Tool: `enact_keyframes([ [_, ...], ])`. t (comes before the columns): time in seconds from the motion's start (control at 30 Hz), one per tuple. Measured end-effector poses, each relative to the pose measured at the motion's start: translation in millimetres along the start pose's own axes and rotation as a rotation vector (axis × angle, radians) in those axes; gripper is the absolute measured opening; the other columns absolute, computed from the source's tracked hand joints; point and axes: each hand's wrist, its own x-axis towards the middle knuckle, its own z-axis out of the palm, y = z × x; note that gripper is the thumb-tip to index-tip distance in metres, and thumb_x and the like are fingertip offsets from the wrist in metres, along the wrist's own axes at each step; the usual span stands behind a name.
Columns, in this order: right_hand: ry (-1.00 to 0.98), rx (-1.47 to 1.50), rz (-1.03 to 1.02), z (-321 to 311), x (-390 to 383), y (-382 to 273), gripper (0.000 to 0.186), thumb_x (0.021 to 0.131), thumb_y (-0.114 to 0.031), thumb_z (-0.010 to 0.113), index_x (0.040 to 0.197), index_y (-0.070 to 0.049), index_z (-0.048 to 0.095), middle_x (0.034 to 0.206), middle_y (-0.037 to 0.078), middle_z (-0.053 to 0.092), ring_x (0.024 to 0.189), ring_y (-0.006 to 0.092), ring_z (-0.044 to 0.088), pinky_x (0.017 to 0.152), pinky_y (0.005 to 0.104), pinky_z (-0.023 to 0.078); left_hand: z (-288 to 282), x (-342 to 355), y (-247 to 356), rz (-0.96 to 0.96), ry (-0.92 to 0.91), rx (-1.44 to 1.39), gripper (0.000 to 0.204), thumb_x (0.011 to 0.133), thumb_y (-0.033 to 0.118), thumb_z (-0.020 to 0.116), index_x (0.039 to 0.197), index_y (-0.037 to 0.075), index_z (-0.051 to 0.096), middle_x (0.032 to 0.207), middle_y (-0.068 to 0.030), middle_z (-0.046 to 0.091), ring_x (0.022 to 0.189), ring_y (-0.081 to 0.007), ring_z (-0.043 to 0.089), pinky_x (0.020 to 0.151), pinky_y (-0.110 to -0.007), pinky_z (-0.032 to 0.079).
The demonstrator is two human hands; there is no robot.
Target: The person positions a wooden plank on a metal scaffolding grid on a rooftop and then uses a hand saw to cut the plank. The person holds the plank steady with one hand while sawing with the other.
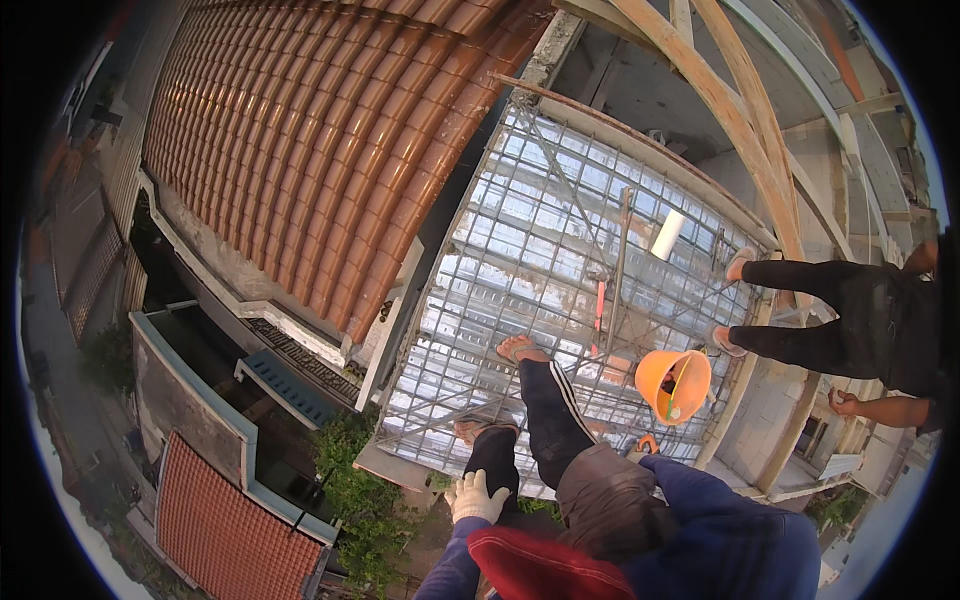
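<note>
Above the mesh deck (520, 250), gloved left hand (475, 497) fingers loosely curled, empty, right hand hidden, orange bucket (672, 386) nearby

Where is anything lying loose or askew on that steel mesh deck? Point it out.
A white cylindrical roll lies loose and tilted on the grey steel mesh deck. An orange plastic bucket sits tipped on its side, mouth showing, near the gloved left hand.

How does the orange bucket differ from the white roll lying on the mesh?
The orange bucket is wide, open-mouthed and holds tools; the white roll is slim, closed and cylindrical. The bucket sits near the person's right knee, the roll farther off. Both rest on the steel mesh deck.
</note>
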Motion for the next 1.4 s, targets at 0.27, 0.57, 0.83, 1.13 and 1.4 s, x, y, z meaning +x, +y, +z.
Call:
enact_keyframes([
  [0.27, 0.148, 0.993, 0.249, -63.8, -173.3, 38.6, 0.034, 0.104, -0.029, 0.058, 0.123, -0.003, 0.069, 0.122, 0.028, 0.077, 0.110, 0.0418, 0.076, 0.096, 0.0548, 0.058, -13.0, -146.8, -34.2, -0.258, -0.247, -0.250, 0.082, 0.101, 0.066, 0.063, 0.157, 0.007, 0.060, 0.150, -0.0286, 0.067, 0.143, -0.0453, 0.063, 0.120, -0.051, 0.049],
  [0.57, 0.640, 0.435, -0.143, -159.3, -106.9, 66.4, 0.046, 0.112, -0.044, 0.054, 0.129, -0.004, 0.069, 0.110, 0.026, 0.079, 0.089, 0.0446, 0.078, 0.085, 0.0552, 0.062, -88.6, -108.0, 74.1, -0.289, -0.314, -0.277, 0.077, 0.108, 0.068, 0.051, 0.145, 0.004, 0.071, 0.144, -0.0328, 0.069, 0.140, -0.0501, 0.063, 0.116, -0.052, 0.051],
  [0.83, 0.437, 0.944, 0.079, -255.7, -253.7, 86.6, 0.062, 0.113, -0.057, 0.049, 0.128, -0.001, 0.072, 0.106, 0.020, 0.078, 0.077, 0.0295, 0.079, 0.070, 0.0414, 0.064, -197.9, -64.5, 152.1, -0.236, 0.047, -0.230, 0.071, 0.106, 0.060, 0.065, 0.136, -0.004, 0.074, 0.129, -0.0312, 0.077, 0.128, -0.0493, 0.070, 0.109, -0.052, 0.055],
  [1.13, 0.303, 1.217, 0.168, -245.7, -285.6, 131.8, 0.052, 0.106, -0.045, 0.053, 0.130, -0.002, 0.070, 0.100, 0.018, 0.081, 0.064, 0.0262, 0.071, 0.057, 0.0446, 0.061, -247.1, 26.3, 236.4, 0.041, 0.185, -0.426, 0.061, 0.108, 0.058, 0.064, 0.136, 0.005, 0.076, 0.127, -0.0312, 0.077, 0.127, -0.0489, 0.071, 0.109, -0.053, 0.055],
  [1.4, 0.336, 1.204, 0.204, -284.4, -278.1, 149.9, 0.058, 0.103, -0.049, 0.060, 0.131, -0.001, 0.078, 0.113, 0.017, 0.082, 0.095, 0.0247, 0.078, 0.082, 0.0410, 0.060, -316.9, 138.5, 273.0, -0.106, 0.069, -0.307, 0.056, 0.104, 0.051, 0.060, 0.138, 0.009, 0.077, 0.137, -0.0276, 0.075, 0.135, -0.0448, 0.068, 0.115, -0.051, 0.052],
])
